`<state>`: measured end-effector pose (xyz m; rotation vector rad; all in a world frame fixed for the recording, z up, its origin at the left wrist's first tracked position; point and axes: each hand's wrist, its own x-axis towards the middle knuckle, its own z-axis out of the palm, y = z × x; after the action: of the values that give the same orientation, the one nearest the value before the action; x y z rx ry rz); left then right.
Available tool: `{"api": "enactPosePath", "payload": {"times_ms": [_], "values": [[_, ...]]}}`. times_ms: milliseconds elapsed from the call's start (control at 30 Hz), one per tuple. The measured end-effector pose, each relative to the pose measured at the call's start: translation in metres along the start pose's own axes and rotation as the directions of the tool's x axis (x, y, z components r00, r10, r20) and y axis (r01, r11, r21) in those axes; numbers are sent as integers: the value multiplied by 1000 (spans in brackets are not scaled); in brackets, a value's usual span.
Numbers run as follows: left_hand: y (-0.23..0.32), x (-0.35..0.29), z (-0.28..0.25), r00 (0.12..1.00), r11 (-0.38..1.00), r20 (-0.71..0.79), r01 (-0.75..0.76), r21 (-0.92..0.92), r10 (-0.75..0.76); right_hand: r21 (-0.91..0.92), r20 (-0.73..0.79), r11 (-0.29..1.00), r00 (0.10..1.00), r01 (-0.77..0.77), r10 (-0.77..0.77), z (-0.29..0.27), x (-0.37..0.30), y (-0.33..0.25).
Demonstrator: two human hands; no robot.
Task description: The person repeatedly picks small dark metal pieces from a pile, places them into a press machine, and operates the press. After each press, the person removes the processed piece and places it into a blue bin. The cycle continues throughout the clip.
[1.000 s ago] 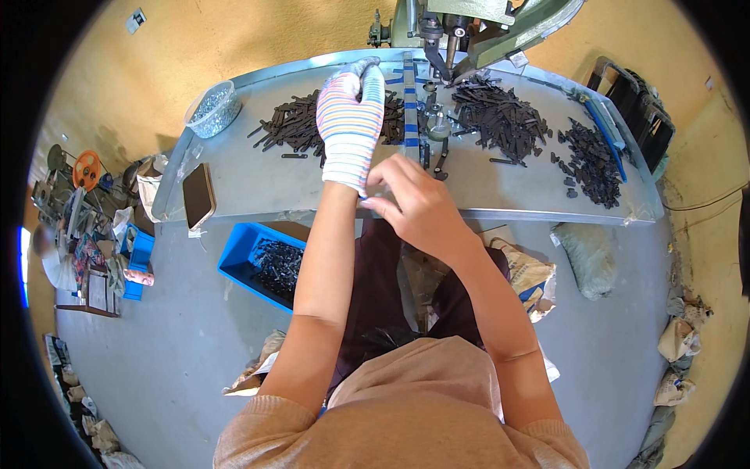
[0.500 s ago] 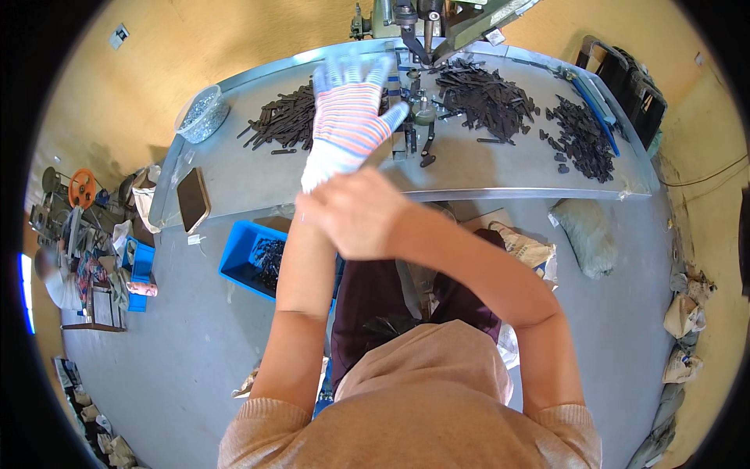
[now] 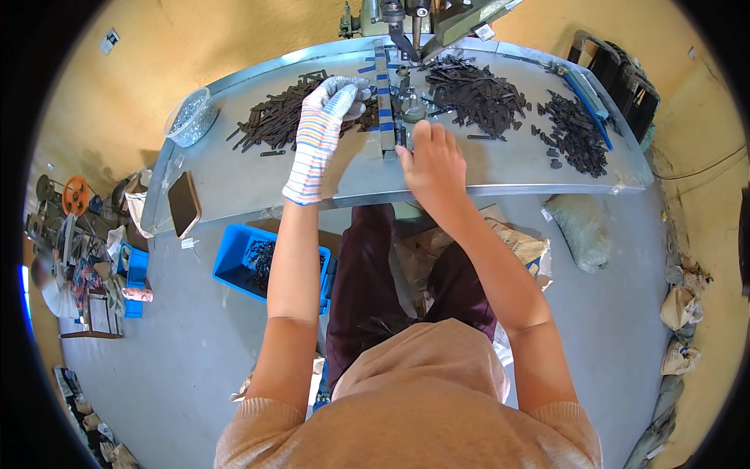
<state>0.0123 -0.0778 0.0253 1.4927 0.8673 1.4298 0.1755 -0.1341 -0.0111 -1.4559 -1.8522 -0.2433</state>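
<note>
My left hand (image 3: 332, 116), in a white knit glove with coloured stripes, hovers at the right side of a pile of long black strips (image 3: 275, 117). Its fingers are loosely bent and apart, and no part shows in them. Bare, my right hand (image 3: 436, 162) is over the front of the metal table, its thumb apart from the bent fingers. The thumb tip is close to a small dark strip (image 3: 401, 136); whether they touch I cannot tell. Between my hands runs a narrow metal bar (image 3: 383, 102) with blue bands. Beyond it stands the machine head (image 3: 408, 27).
A second black pile (image 3: 480, 98) and a heap of short black pieces (image 3: 578, 134) lie rightward on the table (image 3: 242, 172). A clear tub of small metal parts (image 3: 191, 117) and a dark tablet-like slab (image 3: 184, 205) are left. Below sits a blue bin (image 3: 226, 262).
My right hand has let go of the left glove's cuff and moved right, to the table's front. The gloved fingers, spread before, are now bent.
</note>
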Motion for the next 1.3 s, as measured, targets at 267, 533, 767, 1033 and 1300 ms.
{"api": "enactPosePath", "payload": {"times_ms": [267, 533, 767, 1033, 1300], "values": [[-12, -1, -11, 998, 992, -58, -26, 121, 33, 82, 111, 976, 975, -202, 192, 19, -1, 21], [1, -45, -62, 974, 991, -223, -20, 132, 49, 652, 164, 702, 957, -286, 238, -50, -33, -17], [18, -84, -102, 938, 980, -345, 61, 189, 9, 713, 535, 638, 813, -289, -229, 21, -76, -122], [15, -80, -112, 972, 842, -231, 96, 532, 35, 773, 411, 615, 860, -153, -303, 24, -56, -124], [-9, -24, -46, 977, -133, -188, 174, 976, -101, 547, 279, 801, 955, -243, 100, -31, 5, 7]]}}
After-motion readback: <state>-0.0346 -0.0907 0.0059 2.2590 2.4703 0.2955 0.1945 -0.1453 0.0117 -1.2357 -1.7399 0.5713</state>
